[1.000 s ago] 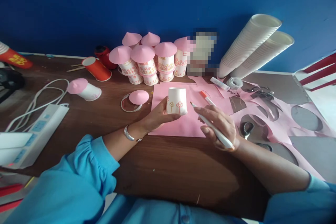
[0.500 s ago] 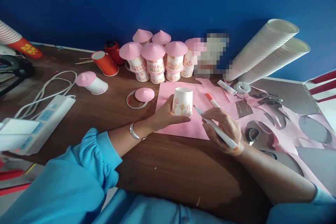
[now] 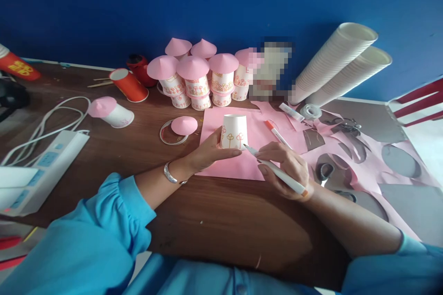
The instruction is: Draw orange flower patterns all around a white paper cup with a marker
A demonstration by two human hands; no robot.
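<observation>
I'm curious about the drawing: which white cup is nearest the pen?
The flowered cup in the left hand; the other white cups sit farther off, under pink cones or in stacks.

The cup (image 3: 235, 124) in the left fingers (image 3: 230, 152) is white, drawn with red and ochre flowers (image 3: 230, 137). The pen (image 3: 284, 179) in the right fingers (image 3: 275, 147) is white, orange-brown at its tail. Beneath the fingers, the sheet (image 3: 238, 166) is plain pink. Beyond them, pink cones (image 3: 193, 68) top white towers (image 3: 197, 86) patterned with red and ochre flowers; the wall (image 3: 221, 0) behind is blue. Nearer than the fingers, the table (image 3: 207, 221) is brown.
</observation>
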